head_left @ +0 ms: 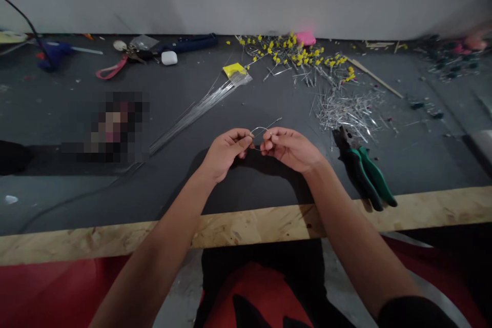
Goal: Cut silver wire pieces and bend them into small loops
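My left hand and my right hand meet over the dark mat, both pinched on one thin metal wire. The wire bows upward in a small loop between my fingertips, and one end sticks out up and to the right. A bundle of long straight wires with a yellow tag lies on the mat to the left of my hands. Green-handled pliers lie just right of my right hand.
A heap of short cut wire pieces and wires with yellow tips lie at the back right. A blue glue gun, keys with a pink strap and a white earbud case sit at the back left. The table's wooden edge runs along the front.
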Demonstrator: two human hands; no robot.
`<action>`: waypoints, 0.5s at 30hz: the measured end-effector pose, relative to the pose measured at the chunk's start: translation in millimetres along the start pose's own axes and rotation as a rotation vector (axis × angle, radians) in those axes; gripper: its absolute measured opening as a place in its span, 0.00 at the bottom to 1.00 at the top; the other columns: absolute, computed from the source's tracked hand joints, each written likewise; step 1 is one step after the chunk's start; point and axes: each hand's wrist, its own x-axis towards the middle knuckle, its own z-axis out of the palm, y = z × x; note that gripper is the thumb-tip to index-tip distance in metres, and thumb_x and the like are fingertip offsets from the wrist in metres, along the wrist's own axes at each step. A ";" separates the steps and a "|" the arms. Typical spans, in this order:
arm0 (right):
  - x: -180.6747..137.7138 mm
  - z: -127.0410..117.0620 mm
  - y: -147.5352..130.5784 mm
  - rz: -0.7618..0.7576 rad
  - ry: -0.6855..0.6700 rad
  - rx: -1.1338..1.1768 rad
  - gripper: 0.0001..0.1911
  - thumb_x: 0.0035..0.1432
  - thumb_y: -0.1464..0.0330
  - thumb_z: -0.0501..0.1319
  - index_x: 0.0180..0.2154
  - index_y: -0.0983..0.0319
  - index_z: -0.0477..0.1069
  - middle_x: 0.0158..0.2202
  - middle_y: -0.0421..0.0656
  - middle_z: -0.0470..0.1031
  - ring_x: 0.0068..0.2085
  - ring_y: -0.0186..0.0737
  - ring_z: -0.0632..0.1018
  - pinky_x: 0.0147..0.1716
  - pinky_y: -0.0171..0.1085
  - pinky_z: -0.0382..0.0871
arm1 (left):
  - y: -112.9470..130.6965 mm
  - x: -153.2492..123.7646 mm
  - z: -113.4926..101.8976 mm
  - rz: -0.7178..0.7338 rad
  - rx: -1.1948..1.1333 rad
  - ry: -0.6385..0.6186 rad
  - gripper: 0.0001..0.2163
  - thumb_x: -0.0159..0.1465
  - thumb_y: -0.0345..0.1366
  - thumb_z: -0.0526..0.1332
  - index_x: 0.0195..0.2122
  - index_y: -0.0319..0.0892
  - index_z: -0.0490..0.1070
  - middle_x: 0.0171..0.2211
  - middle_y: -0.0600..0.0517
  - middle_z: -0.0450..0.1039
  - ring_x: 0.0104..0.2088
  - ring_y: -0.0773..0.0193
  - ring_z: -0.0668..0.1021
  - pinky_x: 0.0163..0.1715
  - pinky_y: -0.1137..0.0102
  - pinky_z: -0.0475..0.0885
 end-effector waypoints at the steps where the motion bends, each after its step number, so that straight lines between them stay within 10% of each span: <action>1: -0.2 0.4 -0.3 -0.003 0.010 -0.004 0.06 0.50 0.67 0.67 0.32 0.61 0.75 0.25 0.37 0.75 0.31 0.30 0.76 0.37 0.32 0.71 | -0.2 -0.1 0.0 -0.001 0.003 0.000 0.08 0.53 0.36 0.67 0.31 0.40 0.72 0.23 0.55 0.71 0.19 0.75 0.64 0.21 0.76 0.56; 15: 9.6 13.0 13.1 -0.189 0.203 -0.158 0.10 0.58 0.61 0.58 0.34 0.61 0.72 0.26 0.37 0.69 0.24 0.28 0.70 0.18 0.28 0.57 | 0.4 -1.2 1.9 -0.025 -0.021 -0.043 0.07 0.54 0.36 0.67 0.31 0.40 0.72 0.25 0.55 0.73 0.19 0.76 0.66 0.21 0.76 0.58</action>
